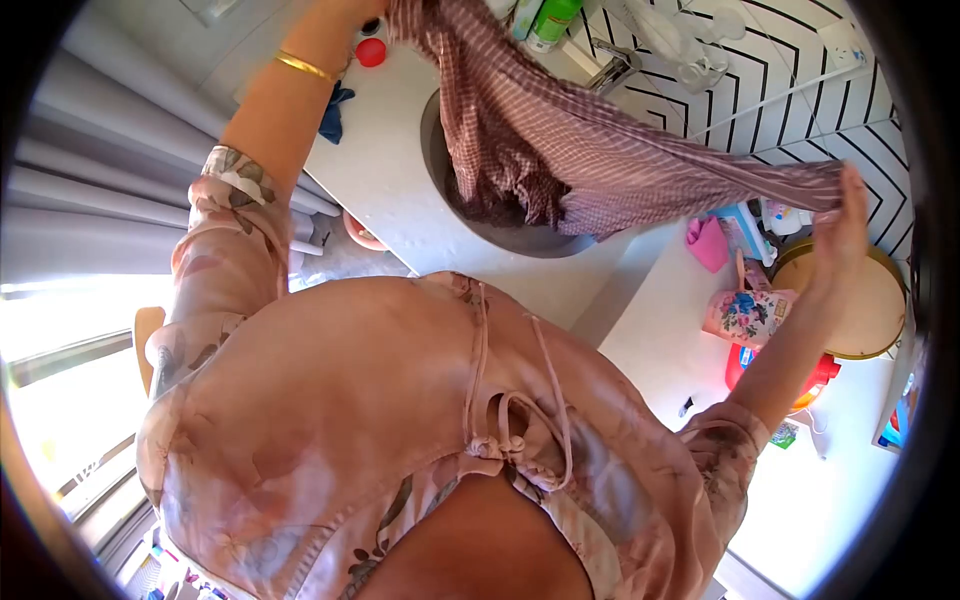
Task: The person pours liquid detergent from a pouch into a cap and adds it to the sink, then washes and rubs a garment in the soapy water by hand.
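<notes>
A maroon-and-white checked cloth [620,165] is stretched wide above a sink [432,150], and its lower folds hang down into the bowl. My right hand [843,225] is closed around the cloth's gathered far end at the right. At the top edge, my left hand [355,10] is partly cut off; the cloth's other end hangs from it, bunched. A gold bangle [303,66] circles my left wrist. The contents of the bowl under the cloth are hidden.
A faucet [612,70] stands behind the sink beside a green bottle [552,24]. On the right counter are a pink cloth [707,244], a floral pouch [748,315], a red container [740,368] and a round gold-rimmed tray [870,352]. Grey curtains [100,200] hang at left.
</notes>
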Action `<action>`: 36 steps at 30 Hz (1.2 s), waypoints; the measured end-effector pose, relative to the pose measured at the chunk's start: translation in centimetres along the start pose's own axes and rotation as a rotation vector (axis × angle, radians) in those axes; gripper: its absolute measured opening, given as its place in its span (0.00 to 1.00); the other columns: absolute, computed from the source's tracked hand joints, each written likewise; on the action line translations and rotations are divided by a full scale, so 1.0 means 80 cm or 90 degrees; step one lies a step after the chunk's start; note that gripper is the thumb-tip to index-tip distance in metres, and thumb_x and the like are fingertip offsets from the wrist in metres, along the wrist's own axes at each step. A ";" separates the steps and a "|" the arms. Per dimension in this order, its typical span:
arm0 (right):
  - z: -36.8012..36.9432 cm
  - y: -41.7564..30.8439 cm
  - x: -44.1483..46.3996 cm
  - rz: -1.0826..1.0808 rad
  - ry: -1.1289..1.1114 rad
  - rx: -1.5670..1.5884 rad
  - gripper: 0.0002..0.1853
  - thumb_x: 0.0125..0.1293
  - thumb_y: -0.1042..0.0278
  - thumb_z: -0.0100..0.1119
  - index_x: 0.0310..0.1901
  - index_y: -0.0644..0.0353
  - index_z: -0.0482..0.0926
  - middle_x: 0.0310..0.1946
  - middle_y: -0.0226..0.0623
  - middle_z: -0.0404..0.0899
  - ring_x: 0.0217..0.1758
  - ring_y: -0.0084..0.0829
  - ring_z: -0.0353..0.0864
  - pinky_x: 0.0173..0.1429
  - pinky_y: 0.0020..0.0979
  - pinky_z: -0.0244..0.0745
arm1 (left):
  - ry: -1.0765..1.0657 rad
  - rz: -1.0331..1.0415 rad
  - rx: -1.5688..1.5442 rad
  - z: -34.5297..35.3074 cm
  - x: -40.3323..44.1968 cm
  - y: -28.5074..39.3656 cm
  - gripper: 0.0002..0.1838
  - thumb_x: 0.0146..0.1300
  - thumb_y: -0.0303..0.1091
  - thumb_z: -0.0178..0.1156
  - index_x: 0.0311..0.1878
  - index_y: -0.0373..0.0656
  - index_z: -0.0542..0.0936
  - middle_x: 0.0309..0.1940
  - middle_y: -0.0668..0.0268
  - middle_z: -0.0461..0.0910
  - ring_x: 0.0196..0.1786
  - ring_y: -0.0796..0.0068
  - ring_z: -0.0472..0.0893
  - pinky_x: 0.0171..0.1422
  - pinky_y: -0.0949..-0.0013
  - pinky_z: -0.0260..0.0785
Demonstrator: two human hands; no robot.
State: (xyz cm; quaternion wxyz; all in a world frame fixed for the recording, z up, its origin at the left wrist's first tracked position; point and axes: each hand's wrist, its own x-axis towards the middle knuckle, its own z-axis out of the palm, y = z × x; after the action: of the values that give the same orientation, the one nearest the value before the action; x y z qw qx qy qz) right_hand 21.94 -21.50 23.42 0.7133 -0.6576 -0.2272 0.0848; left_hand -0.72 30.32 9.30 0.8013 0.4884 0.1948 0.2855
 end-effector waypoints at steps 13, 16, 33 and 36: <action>-0.001 0.150 -0.037 0.092 -0.012 0.126 0.16 0.60 0.77 0.48 0.51 0.68 0.71 0.38 0.36 0.76 0.38 0.24 0.76 0.45 0.30 0.74 | 0.082 0.133 0.122 -0.017 -0.038 0.019 0.16 0.65 0.37 0.46 0.49 0.36 0.72 0.39 0.58 0.77 0.40 0.67 0.77 0.45 0.65 0.72; 0.072 0.193 -0.035 0.074 -0.026 0.181 0.20 0.57 0.81 0.49 0.53 0.70 0.68 0.41 0.39 0.75 0.40 0.26 0.76 0.49 0.31 0.73 | -0.033 0.184 0.360 0.021 -0.048 -0.086 0.18 0.64 0.36 0.48 0.53 0.35 0.68 0.44 0.58 0.75 0.45 0.67 0.75 0.51 0.67 0.69; 0.242 0.233 -0.022 0.114 -0.379 -0.092 0.27 0.59 0.75 0.52 0.61 0.62 0.62 0.48 0.40 0.74 0.50 0.30 0.74 0.55 0.29 0.70 | -0.333 0.172 0.527 0.018 -0.108 -0.112 0.20 0.68 0.37 0.43 0.60 0.38 0.65 0.56 0.60 0.70 0.59 0.72 0.69 0.63 0.72 0.62; 0.255 0.307 -0.050 0.172 -0.492 -0.111 0.30 0.56 0.71 0.58 0.62 0.60 0.62 0.51 0.43 0.73 0.56 0.33 0.70 0.61 0.31 0.64 | -0.201 0.200 0.249 -0.076 -0.092 -0.111 0.20 0.67 0.37 0.45 0.58 0.39 0.67 0.53 0.62 0.71 0.55 0.74 0.71 0.61 0.72 0.64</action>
State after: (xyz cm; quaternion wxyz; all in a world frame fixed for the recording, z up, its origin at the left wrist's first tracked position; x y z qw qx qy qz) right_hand 13.91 -1.86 -0.77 0.4999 -0.6593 -0.3961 0.3983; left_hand -7.56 26.49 -1.09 0.6583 0.6961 0.0415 0.2836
